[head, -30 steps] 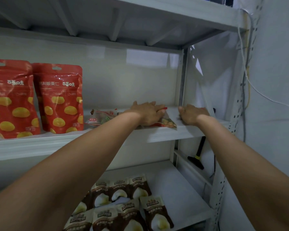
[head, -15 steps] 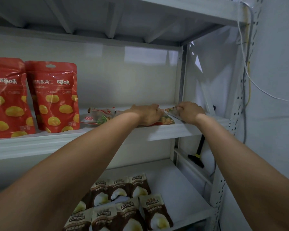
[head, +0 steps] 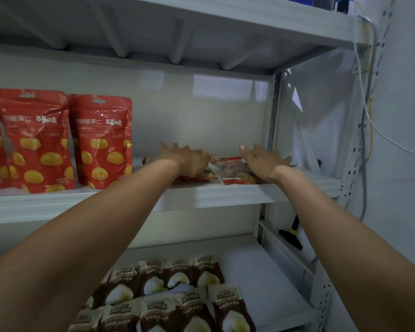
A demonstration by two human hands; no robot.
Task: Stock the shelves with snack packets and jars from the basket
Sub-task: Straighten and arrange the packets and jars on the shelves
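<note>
Partly, left hand (head: 190,159) and right hand (head: 264,162) cover flat packets (head: 228,164) (labels blurred)

A black tool (head: 290,237) with a yellow band sits low right; cables (head: 371,135) run down the wall (head: 407,92).
</note>
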